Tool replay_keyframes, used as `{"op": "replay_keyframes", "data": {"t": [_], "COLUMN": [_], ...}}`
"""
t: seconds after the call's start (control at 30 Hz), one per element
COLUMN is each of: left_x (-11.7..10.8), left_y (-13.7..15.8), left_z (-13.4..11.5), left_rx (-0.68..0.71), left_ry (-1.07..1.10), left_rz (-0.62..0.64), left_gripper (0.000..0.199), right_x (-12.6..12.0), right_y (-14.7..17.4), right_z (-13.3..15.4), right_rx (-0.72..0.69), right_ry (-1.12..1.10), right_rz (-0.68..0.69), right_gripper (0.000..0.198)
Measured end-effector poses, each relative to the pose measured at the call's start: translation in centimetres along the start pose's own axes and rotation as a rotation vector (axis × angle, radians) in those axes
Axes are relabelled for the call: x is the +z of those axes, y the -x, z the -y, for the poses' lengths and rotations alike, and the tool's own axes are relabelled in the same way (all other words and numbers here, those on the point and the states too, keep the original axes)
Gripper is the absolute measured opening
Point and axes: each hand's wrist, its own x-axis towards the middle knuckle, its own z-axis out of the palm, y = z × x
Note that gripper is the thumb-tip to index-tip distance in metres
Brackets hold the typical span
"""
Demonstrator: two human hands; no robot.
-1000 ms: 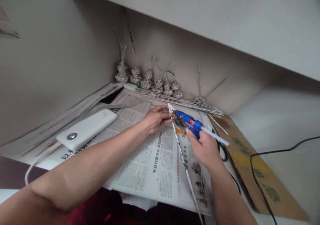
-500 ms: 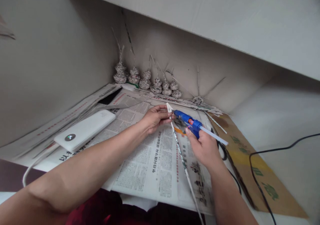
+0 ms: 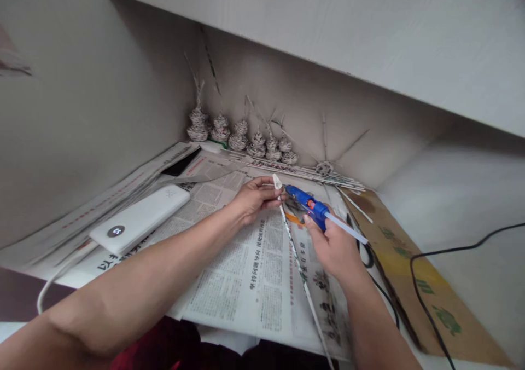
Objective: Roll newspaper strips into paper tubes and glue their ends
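My left hand (image 3: 257, 197) pinches a long rolled newspaper stick (image 3: 296, 260) near its flared white upper end. The stick slants down to the right, past the table's front edge. My right hand (image 3: 337, 244) is wrapped round the handle of a blue hot glue gun (image 3: 305, 199), with a pale glue stick (image 3: 348, 229) poking from its back. The gun's nozzle points left, close beside the paper end and my left fingertips; whether it touches cannot be seen. Something orange on the newspaper shows just under the gun.
Newspaper sheets (image 3: 229, 282) cover the table. Several woven paper gourds (image 3: 238, 136) line the back wall, with a bundle of paper sticks (image 3: 303, 170) before them. A white power bank (image 3: 141, 217) lies left; cardboard (image 3: 430, 293) and a black cable (image 3: 418, 271) are right.
The glue gun's nozzle has shifted slightly right, a little off the paper end. Its rear glue stick sits slightly further left. Both hands keep their grips.
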Motion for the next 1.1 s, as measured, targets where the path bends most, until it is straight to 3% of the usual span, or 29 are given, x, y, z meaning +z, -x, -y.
{"op": "replay_keyframes", "data": {"t": [0.23, 0.57, 1.1], "left_x": [0.13, -0.04, 0.04], "left_y": [0.08, 0.08, 0.04], "left_z": [-0.20, 0.17, 0.15], "left_rx": [-0.010, 0.002, -0.004], "left_ry": [0.014, 0.000, -0.013], "left_rz": [-0.014, 0.033, 0.022], "left_gripper": [0.025, 0.026, 0.025], "right_x": [-0.56, 0.05, -0.27], "right_y": [0.13, 0.44, 0.29], "right_z": [-0.09, 0.26, 0.35], "right_rx": [0.046, 0.036, 0.017], "right_ry": [0.012, -0.018, 0.018], "right_rz": [-0.060, 0.007, -0.018], "right_gripper": [0.030, 0.030, 0.027]}}
